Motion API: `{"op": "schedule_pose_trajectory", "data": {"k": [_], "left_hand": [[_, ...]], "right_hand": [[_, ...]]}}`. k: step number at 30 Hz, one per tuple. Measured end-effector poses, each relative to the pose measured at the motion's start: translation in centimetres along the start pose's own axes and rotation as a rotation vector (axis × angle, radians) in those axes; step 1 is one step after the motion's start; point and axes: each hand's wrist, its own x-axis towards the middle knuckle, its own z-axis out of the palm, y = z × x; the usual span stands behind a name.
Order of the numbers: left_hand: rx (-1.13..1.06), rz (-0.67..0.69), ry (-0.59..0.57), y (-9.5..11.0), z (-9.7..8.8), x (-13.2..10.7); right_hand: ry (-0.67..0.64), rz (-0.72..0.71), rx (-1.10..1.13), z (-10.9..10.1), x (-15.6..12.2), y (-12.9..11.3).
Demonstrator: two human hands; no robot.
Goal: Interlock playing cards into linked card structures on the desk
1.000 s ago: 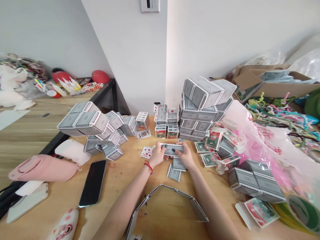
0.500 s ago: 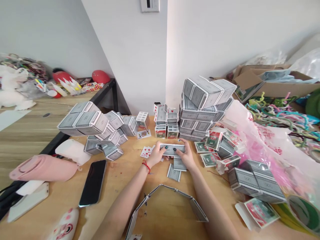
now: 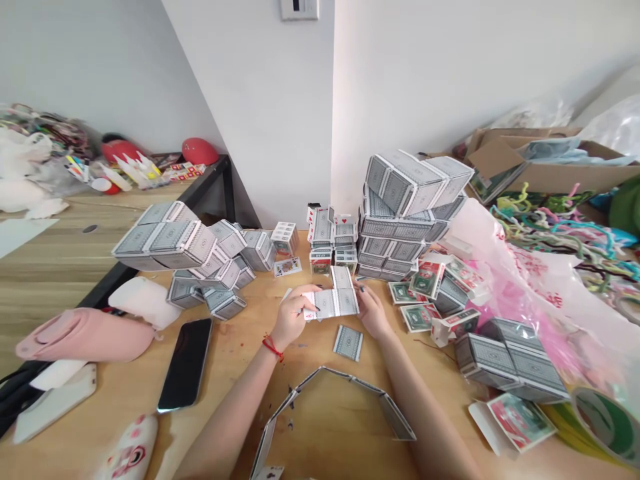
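Observation:
Just above the table, my left hand grips the left end of several playing cards linked in an L shape. Most show grey patterned backs; a red ace corner peeks out at the left, and one part points upward. My right hand pinches the right edge of these cards, its fingertips partly hidden behind them. Below them a single card lies back up on the wood. Closer to me stands a bent chain of cards on edge, forming an open, many-sided wall between my forearms.
Tall stacked card blocks stand behind on the right, and another card structure leans at left. Card boxes lie beside my right hand. A black phone, a pink case and a green-yellow tape roll are around the edges.
The held straight strip has become an L, with a part now pointing up. One of the two loose cards below has left the table. My left hand has shifted left.

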Motion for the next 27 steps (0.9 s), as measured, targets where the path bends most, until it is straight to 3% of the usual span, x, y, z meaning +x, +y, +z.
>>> {"op": "schedule_pose_trajectory", "data": {"k": [4,6,11,14,21,27], "left_hand": [[-0.03,-0.105,-0.034,-0.8,0.5,-0.8],[-0.096,-0.236,-0.01,-1.2,0.5,-0.9],[-0.576,-0.648,0.014,-1.3,1.0,-0.9],[-0.585,-0.76,-0.016,-1.0,2.0,-0.5],[-0.466,-0.743,0.05,-2.1,3.3,0.0],[-0.023,-0.631,0.035,-2.5,2.5,-0.2]], "right_hand": [[-0.095,0.074,-0.011,0.1,0.0,0.3],[-0.075,0.063,-0.007,0.0,0.0,0.3],[-0.017,-0.008,0.018,-0.1,0.2,0.5],[-0.012,-0.032,-0.012,0.0,0.2,0.6],[-0.021,-0.051,-0.144,-0.2,0.1,0.8],[-0.012,-0.05,-0.187,-0.6,0.5,1.1]]}}
